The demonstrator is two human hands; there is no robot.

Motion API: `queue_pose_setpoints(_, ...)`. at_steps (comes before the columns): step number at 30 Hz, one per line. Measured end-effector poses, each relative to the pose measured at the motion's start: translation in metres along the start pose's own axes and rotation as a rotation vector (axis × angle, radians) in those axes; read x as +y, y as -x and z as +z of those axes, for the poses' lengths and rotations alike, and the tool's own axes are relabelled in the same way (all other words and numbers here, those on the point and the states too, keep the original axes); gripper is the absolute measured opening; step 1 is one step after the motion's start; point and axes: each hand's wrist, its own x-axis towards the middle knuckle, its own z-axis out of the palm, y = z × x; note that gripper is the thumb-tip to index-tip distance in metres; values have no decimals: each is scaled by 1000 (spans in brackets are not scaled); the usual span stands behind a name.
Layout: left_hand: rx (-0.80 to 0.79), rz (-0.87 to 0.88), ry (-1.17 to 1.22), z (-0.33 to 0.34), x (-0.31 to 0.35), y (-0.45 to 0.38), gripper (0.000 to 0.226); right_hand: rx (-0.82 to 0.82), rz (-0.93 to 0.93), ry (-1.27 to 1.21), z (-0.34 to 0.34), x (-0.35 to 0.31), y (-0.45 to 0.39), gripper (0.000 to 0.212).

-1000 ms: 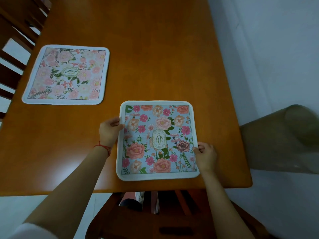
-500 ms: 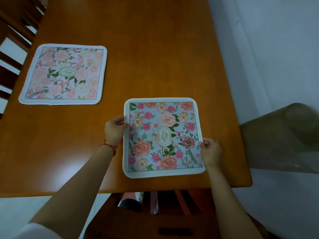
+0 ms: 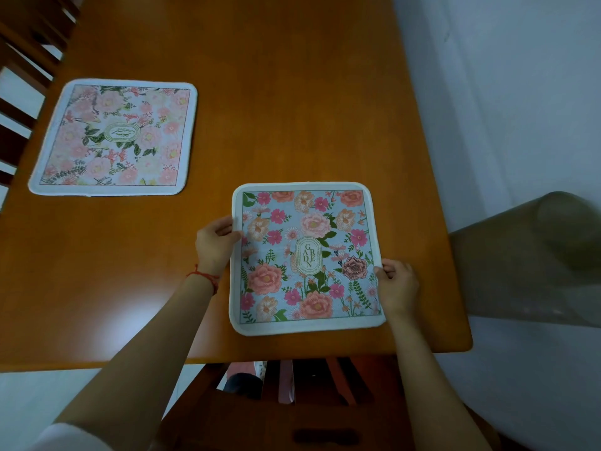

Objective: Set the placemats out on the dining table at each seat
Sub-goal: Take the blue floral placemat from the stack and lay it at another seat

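Observation:
A blue floral placemat (image 3: 305, 258) with a white border lies flat on the orange wooden dining table (image 3: 276, 109), near its front right corner. My left hand (image 3: 214, 244) pinches the mat's left edge, and a red string circles that wrist. My right hand (image 3: 396, 284) pinches the mat's right edge lower down. A second placemat (image 3: 113, 138), pink floral with a white border, lies flat at the table's left side, apart from both hands.
A wooden chair (image 3: 292, 408) stands tucked under the table's front edge below the blue mat. Another chair's slats (image 3: 22, 70) show at the far left. A rolled translucent sheet (image 3: 533, 255) leans by the white wall on the right.
Both hands have slid the blue placemat a little to the right, nearer the table's right edge, and squared it up. The pink placemat has stayed put.

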Motion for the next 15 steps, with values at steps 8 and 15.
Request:
queue_pose_setpoints(8,7,-4,-1,0,-1,-1,35,-10,4,-1,-2,-3,1,22)
queue_pose_setpoints(15,-9,-40,1,-6,-4,7,32,-18,17,9,-5,-7,6,25)
